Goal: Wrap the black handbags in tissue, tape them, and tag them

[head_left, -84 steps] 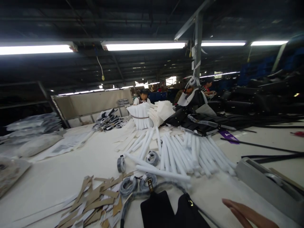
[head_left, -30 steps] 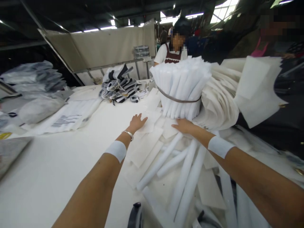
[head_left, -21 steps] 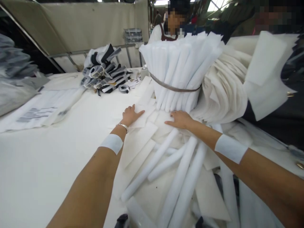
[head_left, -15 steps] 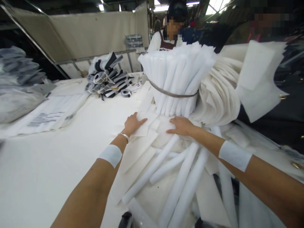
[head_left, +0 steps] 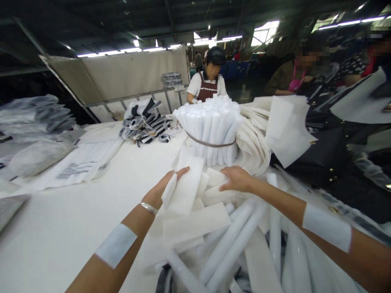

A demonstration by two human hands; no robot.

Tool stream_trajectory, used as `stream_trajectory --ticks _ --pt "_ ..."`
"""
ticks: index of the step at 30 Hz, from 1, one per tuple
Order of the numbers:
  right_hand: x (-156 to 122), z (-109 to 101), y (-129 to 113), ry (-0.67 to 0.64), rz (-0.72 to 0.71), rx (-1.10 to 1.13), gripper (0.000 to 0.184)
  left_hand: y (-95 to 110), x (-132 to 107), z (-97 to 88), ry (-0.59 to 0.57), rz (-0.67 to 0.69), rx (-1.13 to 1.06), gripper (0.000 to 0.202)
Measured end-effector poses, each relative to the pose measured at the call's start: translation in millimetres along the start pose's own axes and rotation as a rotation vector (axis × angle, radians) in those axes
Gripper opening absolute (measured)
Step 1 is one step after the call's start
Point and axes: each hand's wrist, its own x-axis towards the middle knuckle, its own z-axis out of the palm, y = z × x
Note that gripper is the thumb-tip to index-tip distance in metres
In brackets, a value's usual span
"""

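My left hand is closed on some thin white rectangular sheets, its thumb on top and its other fingers hidden behind them. My right hand has thumb and fingers curled at the edge of more white pieces; its grip is partly hidden. Loose white sheets and white foam tubes lie in a jumble below both hands. Just beyond them stands an upright bundle of white foam tubes, bound by a dark band.
A folded stack of white sheeting leans right of the bundle. Rolled black and white strips are heaped on the white table. Plastic-wrapped packs sit at left. A co-worker in an apron stands behind; others are at right.
My left hand has taken hold of the white sheets and lifted them. My right hand's fingers have curled in at the pieces. The view has tilted upward, showing more of the room.
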Motion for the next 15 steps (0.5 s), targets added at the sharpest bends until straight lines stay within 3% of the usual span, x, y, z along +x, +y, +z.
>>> stream_trajectory --ticks 3,6,7,9,12,15 --pt "-41.8 -21.8 -11.1 0.109 -0.075 -0.004 0.039 5.5 -33.8 19.3 -0.025 0.031 -0.110 0.058" --pt "-92.2 -36.6 -9.9 0.292 -0.178 -0.033 0.011 5.7 -64.3 63.0 -0.028 0.115 -0.224 0.053" --pt "-110.7 -39.5 -5.0 0.360 -0.207 -0.053 0.011 4.5 -74.3 81.9 -0.040 0.143 -0.254 0.052" --pt "-149.2 -41.9 11.3 0.462 -0.232 -0.091 0.030 0.4 -93.3 123.2 -0.077 0.184 -0.286 0.054" --pt "-206.2 -35.8 48.4 0.504 -0.274 -0.137 0.044 -10.4 -116.3 184.7 -0.119 0.241 -0.278 0.054" --pt "-257.6 -18.0 91.8 0.551 -0.289 -0.224 0.055 -25.5 -129.8 232.5 -0.203 0.262 -0.206 0.061"
